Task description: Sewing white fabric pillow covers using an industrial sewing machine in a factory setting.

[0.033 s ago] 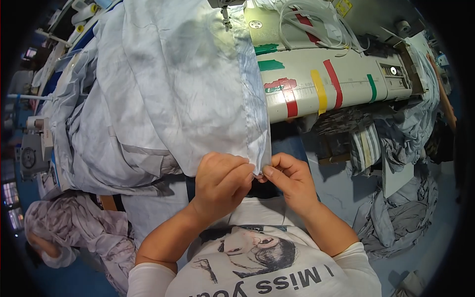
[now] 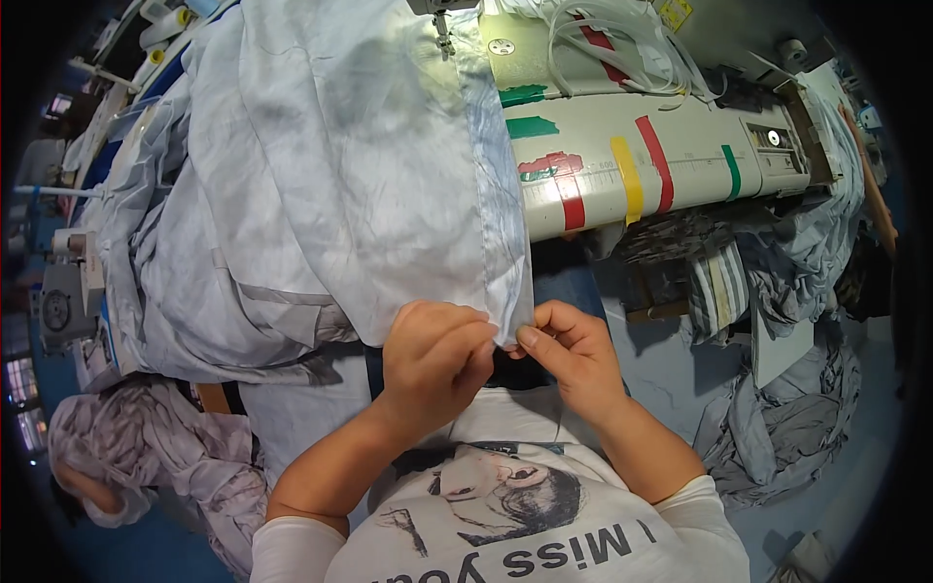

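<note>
A large pale grey-white cloth [image 2: 369, 194] spreads over the sewing table, a folded strip [image 2: 494, 185] along its right edge. The far end of this strip lies beside the presser foot [image 2: 444, 37] of a sewing machine. At the near corner of the cloth, my left hand [image 2: 434, 360] has its fingers closed on the edge from the left. My right hand [image 2: 573, 355] pinches the same corner between thumb and forefinger, its other fingers curled. The two hands are close together, just in front of my shirt. The fingertips partly hide the pinched corner.
Right of the cloth is the table top [image 2: 593, 185] with red, green and yellow tape strips. Clear tubing [image 2: 622, 58] lies coiled on it. Grey cloth [image 2: 777, 437] is heaped at lower right. Another person's arm [image 2: 92, 486] shows at lower left by more cloth [image 2: 155, 437].
Only a slight shift of my left fingertips at the cloth corner shows; the right hand and the rest of the cloth look the same.
</note>
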{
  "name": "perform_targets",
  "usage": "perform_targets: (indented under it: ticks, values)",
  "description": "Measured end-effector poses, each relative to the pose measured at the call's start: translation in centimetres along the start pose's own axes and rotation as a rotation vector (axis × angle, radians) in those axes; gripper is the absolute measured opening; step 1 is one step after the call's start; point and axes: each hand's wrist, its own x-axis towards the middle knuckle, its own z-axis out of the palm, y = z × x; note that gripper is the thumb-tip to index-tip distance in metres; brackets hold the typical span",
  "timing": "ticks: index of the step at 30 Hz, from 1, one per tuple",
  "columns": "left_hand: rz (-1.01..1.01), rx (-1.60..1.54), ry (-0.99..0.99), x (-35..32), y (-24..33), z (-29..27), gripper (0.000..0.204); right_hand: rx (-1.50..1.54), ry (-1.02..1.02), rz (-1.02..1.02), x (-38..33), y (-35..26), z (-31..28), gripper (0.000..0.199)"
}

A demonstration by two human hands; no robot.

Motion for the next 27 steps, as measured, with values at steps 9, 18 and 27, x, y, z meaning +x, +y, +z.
perform_targets:
  ticks: [9,18,27]
  values:
    - [0.017,0.07,0.032,1.4,2.6,-0.2,0.02,-0.187,0.003,-0.028,-1.0,-1.0,0.5,0.011]
    - [0.095,0.192,-0.141,0.6,1.6,0.1,0.018,-0.182,-0.028,-0.061,-1.2,0.0,-0.1,0.01]
    - [0.259,0.209,-0.137,1.2,0.7,0.3,0.019,-0.281,-0.064,-0.054,-1.0,-0.7,0.2,0.009]
